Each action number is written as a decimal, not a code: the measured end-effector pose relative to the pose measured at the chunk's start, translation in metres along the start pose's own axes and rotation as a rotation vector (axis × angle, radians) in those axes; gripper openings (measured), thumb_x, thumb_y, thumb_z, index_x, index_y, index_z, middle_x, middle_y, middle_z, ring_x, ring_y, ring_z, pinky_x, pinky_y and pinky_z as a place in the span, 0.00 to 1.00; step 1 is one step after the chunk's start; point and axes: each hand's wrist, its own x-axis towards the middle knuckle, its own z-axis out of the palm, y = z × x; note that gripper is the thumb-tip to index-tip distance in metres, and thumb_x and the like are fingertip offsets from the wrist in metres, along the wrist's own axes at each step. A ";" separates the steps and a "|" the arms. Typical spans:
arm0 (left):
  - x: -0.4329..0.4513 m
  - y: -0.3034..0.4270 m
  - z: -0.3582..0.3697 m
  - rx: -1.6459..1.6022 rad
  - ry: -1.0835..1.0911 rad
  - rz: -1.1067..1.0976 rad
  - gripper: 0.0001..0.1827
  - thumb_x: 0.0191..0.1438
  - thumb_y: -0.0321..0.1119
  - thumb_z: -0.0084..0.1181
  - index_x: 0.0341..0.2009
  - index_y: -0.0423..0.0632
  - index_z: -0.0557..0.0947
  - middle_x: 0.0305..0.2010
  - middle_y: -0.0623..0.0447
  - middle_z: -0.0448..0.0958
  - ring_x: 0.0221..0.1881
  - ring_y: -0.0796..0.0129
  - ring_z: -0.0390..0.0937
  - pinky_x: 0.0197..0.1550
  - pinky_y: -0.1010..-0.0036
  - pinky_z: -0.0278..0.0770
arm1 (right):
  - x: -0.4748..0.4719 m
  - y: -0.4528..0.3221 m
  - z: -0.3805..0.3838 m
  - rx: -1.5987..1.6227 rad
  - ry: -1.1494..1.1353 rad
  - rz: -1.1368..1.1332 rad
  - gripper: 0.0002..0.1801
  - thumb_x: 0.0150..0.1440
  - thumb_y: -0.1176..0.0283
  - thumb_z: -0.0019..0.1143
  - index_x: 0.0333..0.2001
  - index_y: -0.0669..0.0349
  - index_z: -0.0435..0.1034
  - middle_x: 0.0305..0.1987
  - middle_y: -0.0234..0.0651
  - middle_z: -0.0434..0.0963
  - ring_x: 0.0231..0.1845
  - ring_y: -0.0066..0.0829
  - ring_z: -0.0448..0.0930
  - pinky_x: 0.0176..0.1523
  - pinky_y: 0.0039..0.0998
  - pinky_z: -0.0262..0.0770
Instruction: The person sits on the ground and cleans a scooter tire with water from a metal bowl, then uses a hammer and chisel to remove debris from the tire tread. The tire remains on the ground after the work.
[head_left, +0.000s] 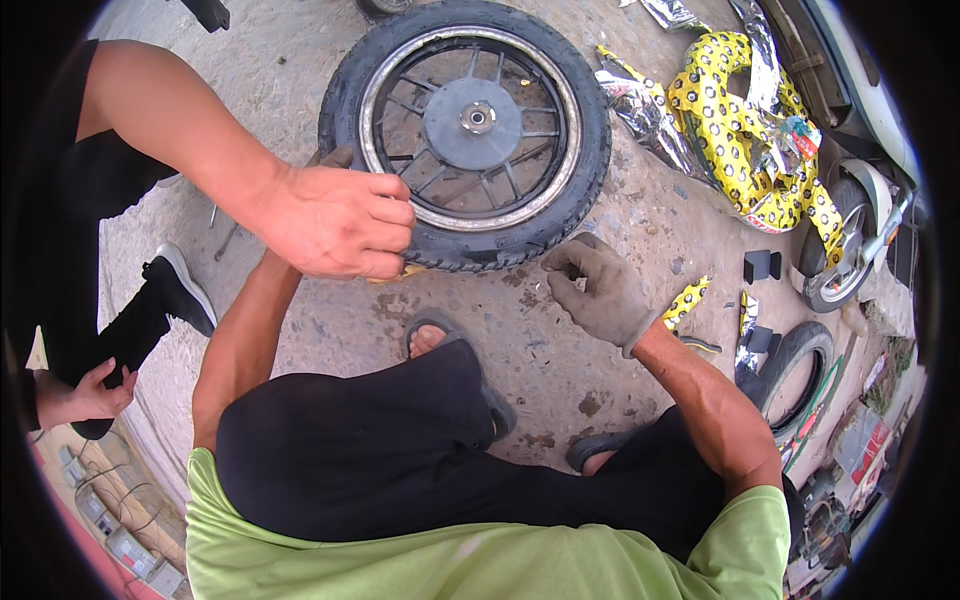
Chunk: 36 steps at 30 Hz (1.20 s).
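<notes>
A motorcycle wheel (472, 112) with a black tire (480, 251) around its spoked metal rim lies flat on the concrete in front of me. My left hand (335, 157), in a grey glove, is at the tire's left side. Another person's bare fist (345, 225) covers most of it, so its grip is hidden. Just off the tire's lower right edge is my gloved right hand (600, 289). Its fingers are curled, with a gap between thumb and forefinger, and nothing is visible in them.
Yellow patterned wrapping (720, 97) lies heaped at the right. Beyond it stands a two-wheeled vehicle's wheel (836, 285). A loose tire (821, 341) rests on the ground lower right, near a yellow-and-black handled tool (701, 344). Another person's shoe (184, 289) is at left.
</notes>
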 end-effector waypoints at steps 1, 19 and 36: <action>-0.003 0.005 0.004 0.020 0.009 0.013 0.24 0.72 0.39 0.61 0.67 0.42 0.77 0.59 0.51 0.83 0.58 0.66 0.81 0.65 0.67 0.79 | 0.003 -0.001 -0.009 0.130 0.028 0.112 0.08 0.62 0.70 0.65 0.43 0.61 0.80 0.37 0.34 0.82 0.37 0.32 0.82 0.44 0.35 0.80; -0.043 0.157 0.231 0.816 -0.187 0.451 0.37 0.63 0.47 0.72 0.62 0.26 0.75 0.52 0.40 0.86 0.45 0.67 0.89 0.49 0.73 0.90 | 0.047 0.017 -0.118 0.737 0.561 0.329 0.14 0.68 0.64 0.68 0.50 0.63 0.80 0.41 0.28 0.84 0.39 0.17 0.80 0.44 0.23 0.79; -0.001 0.187 0.347 1.169 -0.107 0.500 0.35 0.63 0.58 0.69 0.54 0.33 0.88 0.41 0.41 0.89 0.32 0.68 0.89 0.39 0.77 0.90 | 0.098 0.055 -0.146 0.780 0.648 0.210 0.16 0.67 0.69 0.71 0.52 0.69 0.79 0.41 0.38 0.88 0.40 0.22 0.88 0.43 0.22 0.86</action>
